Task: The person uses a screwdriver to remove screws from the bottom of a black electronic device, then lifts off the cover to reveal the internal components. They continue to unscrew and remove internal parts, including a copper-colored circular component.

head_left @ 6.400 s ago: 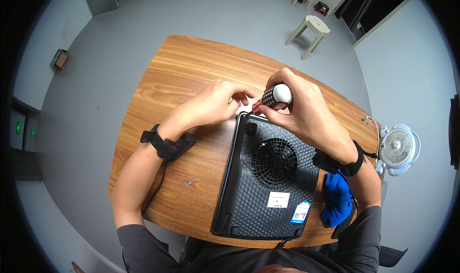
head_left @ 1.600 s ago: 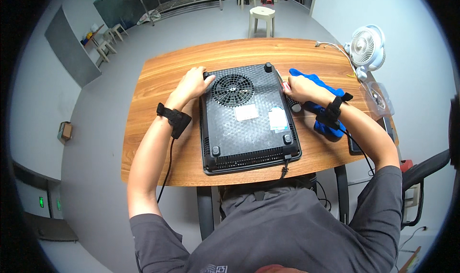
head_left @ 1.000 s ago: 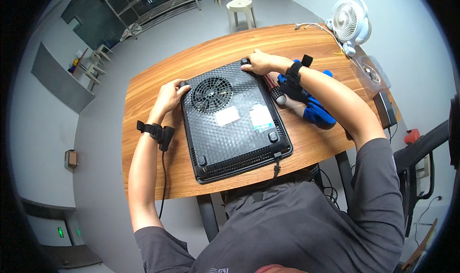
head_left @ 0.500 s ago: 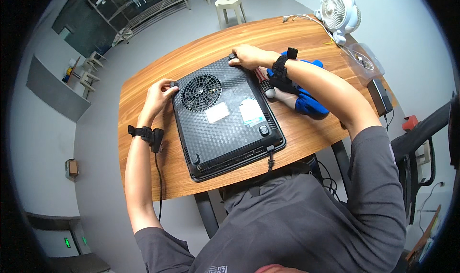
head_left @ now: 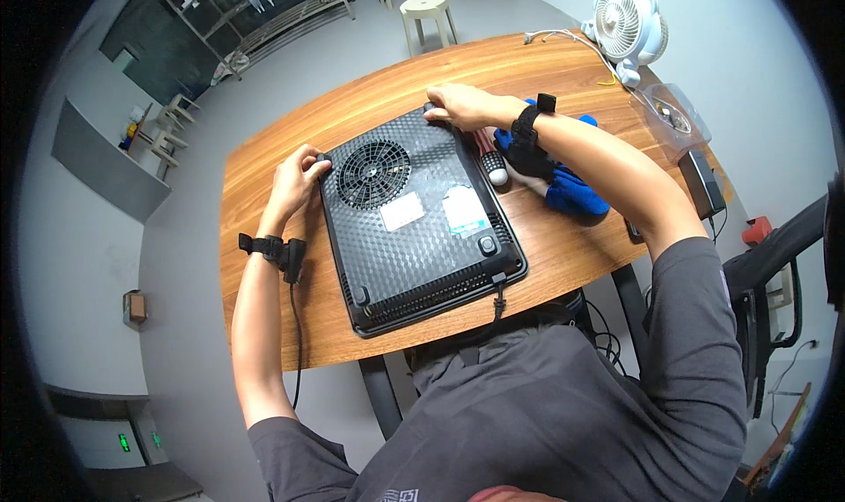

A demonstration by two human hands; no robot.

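1. Left hand [head_left: 295, 174] curled on black cooker [head_left: 414, 216] corner at 9 o'clock.
2. Right hand [head_left: 459, 107] gripping corner at 12 o'clock.
3. Cooker upside down, mid counter [head_left: 264, 163].
4. Might slip, bump screwdriver [head_left: 491, 160].

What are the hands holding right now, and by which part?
Both grip the black upturned cooktop at its far corners: the left hand on the far-left corner, the right hand on the far-right corner. It lies flat on the wooden table.
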